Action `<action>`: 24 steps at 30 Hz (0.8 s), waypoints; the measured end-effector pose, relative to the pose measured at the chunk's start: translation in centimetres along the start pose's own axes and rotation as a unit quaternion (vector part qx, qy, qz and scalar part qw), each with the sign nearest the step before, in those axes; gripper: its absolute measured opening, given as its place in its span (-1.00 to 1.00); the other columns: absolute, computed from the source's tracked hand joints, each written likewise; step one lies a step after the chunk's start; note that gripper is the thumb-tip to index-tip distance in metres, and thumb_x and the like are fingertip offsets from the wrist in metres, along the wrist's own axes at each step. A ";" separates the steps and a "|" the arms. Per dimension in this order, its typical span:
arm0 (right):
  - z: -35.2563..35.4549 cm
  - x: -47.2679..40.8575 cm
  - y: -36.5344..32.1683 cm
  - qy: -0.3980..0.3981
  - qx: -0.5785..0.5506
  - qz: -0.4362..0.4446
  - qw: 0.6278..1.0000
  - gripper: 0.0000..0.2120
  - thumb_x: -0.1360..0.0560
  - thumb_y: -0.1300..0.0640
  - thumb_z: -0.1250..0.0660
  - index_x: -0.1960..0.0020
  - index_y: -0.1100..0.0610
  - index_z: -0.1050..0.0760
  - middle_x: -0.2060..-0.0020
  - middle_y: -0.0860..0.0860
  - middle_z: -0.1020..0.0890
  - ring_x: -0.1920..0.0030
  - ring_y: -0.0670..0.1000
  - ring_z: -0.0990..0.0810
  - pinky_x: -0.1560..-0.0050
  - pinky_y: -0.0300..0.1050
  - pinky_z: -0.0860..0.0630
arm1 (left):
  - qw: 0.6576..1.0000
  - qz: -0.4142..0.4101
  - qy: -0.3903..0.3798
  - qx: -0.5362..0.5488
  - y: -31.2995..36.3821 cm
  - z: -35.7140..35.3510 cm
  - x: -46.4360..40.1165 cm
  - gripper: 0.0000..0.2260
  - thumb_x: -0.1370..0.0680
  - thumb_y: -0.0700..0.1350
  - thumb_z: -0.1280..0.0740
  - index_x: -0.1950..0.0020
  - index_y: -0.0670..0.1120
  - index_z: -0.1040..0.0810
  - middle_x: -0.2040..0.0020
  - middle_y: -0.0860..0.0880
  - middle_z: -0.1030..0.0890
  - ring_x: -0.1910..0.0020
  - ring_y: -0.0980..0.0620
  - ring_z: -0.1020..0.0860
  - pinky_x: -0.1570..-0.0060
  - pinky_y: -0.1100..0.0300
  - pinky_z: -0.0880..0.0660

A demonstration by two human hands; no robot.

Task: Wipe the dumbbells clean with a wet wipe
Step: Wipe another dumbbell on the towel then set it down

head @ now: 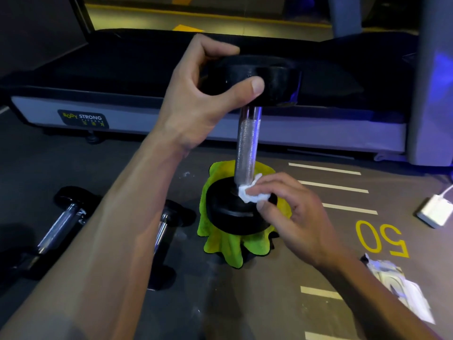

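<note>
Standing upright on a green cloth [228,244], the dumbbell [247,143] is steadied by the left hand [208,94] gripping its top head. The right hand [289,207] pinches the wipe [250,193] against the handle's base; circling that joint, then stroking upward, should clean best.

Upright dumbbell [247,143]: handle is showing as bright metal, knurled and rough mid-span, smooth and polished near the top head. Both heads are reading as matt black rubber or plastic, slight sheen on the edges. Wet wipe [250,192]: white, thin, crumpled, looking like soft nonwoven paper. Towel [230,244] under it: yellow-green fluffy cloth with dark stitched edging. Dumbbells on the floor [62,224]: glossy chrome handles, matt black heads. Floor [282,303] is looking matt grey, finely textured, with painted lines.
</note>
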State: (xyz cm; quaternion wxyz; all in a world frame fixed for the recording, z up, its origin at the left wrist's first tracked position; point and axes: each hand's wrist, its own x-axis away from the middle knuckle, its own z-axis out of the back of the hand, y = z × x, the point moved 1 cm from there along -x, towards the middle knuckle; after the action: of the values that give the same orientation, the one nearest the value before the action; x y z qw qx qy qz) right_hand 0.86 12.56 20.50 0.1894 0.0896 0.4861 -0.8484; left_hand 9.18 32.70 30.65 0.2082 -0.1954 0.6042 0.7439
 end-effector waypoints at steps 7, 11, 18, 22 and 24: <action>-0.2 -0.4 -2.0 0.004 0.135 0.083 0.987 -0.50 -0.66 0.03 -0.25 -0.57 0.14 -0.35 -0.52 -0.03 -0.29 -0.49 -0.22 -0.30 -0.40 -0.42 -0.25 | 1.000 0.004 -0.003 0.023 -0.1 -0.3 -0.1 -0.56 -0.44 0.07 -0.56 -0.21 -0.01 -0.49 -0.14 0.05 -0.59 -0.12 0.16 -0.59 -0.17 0.16 -0.56; -1.2 0.3 -1.7 -0.018 0.221 0.081 0.972 -0.44 -0.69 -0.05 -0.14 -0.62 0.16 -0.22 -0.60 0.06 -0.21 -0.60 -0.04 -0.23 -0.50 -0.22 -0.30 | 1.000 0.006 0.004 0.031 -0.2 -0.5 -0.2 -0.56 -0.44 0.07 -0.55 -0.21 -0.01 -0.49 -0.11 0.07 -0.58 -0.09 0.20 -0.59 -0.13 0.22 -0.53; -0.4 -1.6 -2.6 0.011 0.220 0.069 0.973 -0.42 -0.70 -0.15 -0.06 -0.65 0.05 -0.16 -0.63 -0.05 -0.13 -0.52 -0.06 -0.30 -0.27 -0.15 -0.46 | 0.999 0.006 0.012 0.033 -0.5 -0.8 -0.4 -0.56 -0.45 0.07 -0.57 -0.22 -0.01 -0.50 -0.15 0.02 -0.59 -0.13 0.13 -0.60 -0.14 0.18 -0.55; -1.7 0.2 -1.9 -0.008 0.237 0.065 0.969 -0.41 -0.70 -0.10 -0.09 -0.64 0.15 -0.18 -0.63 0.04 -0.19 -0.60 -0.01 -0.25 -0.48 -0.12 -0.36 | 0.999 0.009 0.029 0.042 -0.7 -0.9 -0.5 -0.58 -0.44 0.08 -0.56 -0.19 0.02 -0.50 -0.11 0.03 -0.59 -0.10 0.15 -0.59 -0.13 0.19 -0.53; -2.1 1.9 -1.8 -0.025 0.268 0.081 0.960 -0.41 -0.69 -0.11 -0.10 -0.58 0.23 -0.30 -0.60 0.12 -0.30 -0.58 0.07 -0.31 -0.52 -0.04 -0.30 | 0.998 0.010 0.033 0.047 -0.8 -0.9 -0.5 -0.58 -0.43 0.08 -0.56 -0.18 0.04 -0.50 -0.10 0.05 -0.59 -0.11 0.14 -0.58 -0.13 0.20 -0.52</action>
State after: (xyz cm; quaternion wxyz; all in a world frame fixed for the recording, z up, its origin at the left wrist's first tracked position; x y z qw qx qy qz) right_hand -1.65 14.73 20.23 0.2383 0.1545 0.2269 -0.9316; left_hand 10.04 31.93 30.12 0.1894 -0.2039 0.6471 0.7098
